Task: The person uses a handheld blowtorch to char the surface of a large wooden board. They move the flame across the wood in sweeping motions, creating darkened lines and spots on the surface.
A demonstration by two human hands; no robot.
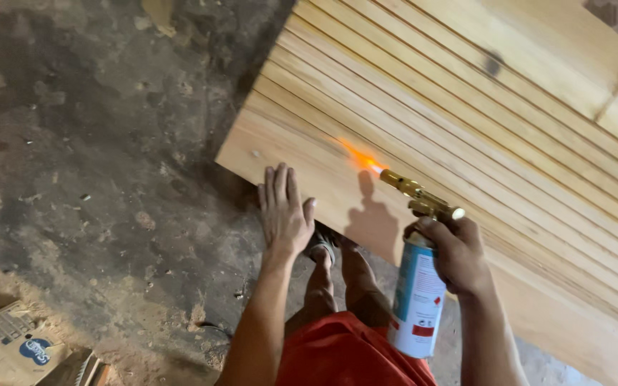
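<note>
The right hand (458,251) was wrapped tight around the top of a white and light-blue metal gas canister (417,297), fingers curled over its neck just under the brass torch head (420,198). The canister hung upright below the fist, its lower end near the person's red shorts (348,354). The brass nozzle pointed up and to the left, and a short orange flame (357,157) shot from its tip straight onto the pale grooved wooden panel (509,121), landing near the panel's lower edge where the plain border met the first of the long parallel grooves. A dark shadow of the torch fell on the wood just beneath the flame.

The left hand (284,211) was spread flat and open, holding nothing, palm pressed against the panel's lower edge with the fingers reaching up onto the wood, a little to the left of the flame. A dark knot (492,63) marked the wood higher up. Below, a sandalled foot (321,246) stood on the rough grey concrete floor (87,179), and a crumpled cardboard box (12,347) lay at the lower left corner.
</note>
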